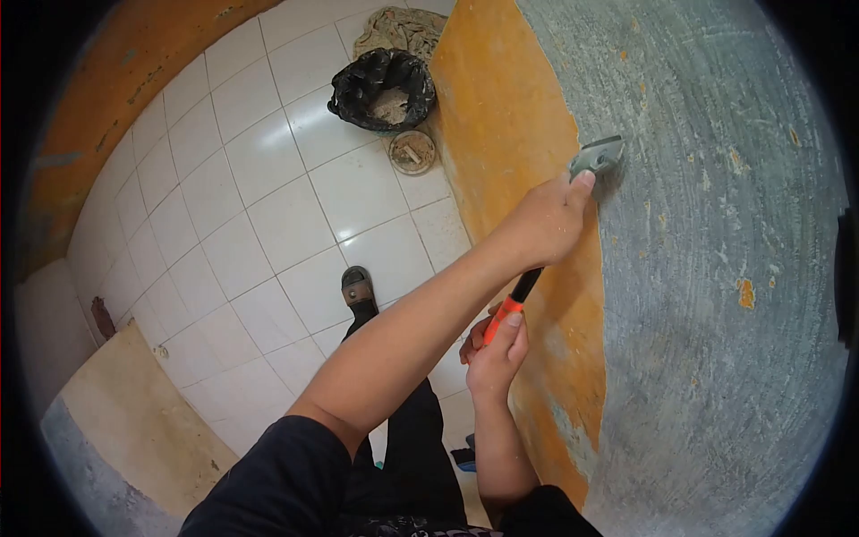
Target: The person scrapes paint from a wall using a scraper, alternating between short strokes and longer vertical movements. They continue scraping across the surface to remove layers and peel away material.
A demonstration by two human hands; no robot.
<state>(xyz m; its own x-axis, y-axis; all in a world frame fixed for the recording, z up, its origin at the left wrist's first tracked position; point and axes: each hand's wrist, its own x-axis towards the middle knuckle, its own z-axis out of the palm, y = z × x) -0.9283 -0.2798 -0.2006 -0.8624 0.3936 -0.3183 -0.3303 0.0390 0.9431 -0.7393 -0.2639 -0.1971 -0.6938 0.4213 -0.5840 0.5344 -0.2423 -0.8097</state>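
A scraper with a metal blade [598, 157] and a black-and-orange handle [517, 297] lies against the wall. The blade edge sits where the orange paint [501, 107] meets the bare grey plaster [716, 268]. My left hand [546, 222] is wrapped around the upper handle just behind the blade, thumb pressing on the blade's back. My right hand [497, 351] grips the orange lower end of the handle. Both arms reach up from dark sleeves.
On the white tiled floor [268, 206] stand a bucket lined with a black bag [383, 89], a small round tin [412, 152] and a crumpled cloth [400, 27] near the wall. My sandalled foot [358, 288] is below. A beige ledge [134, 403] lies lower left.
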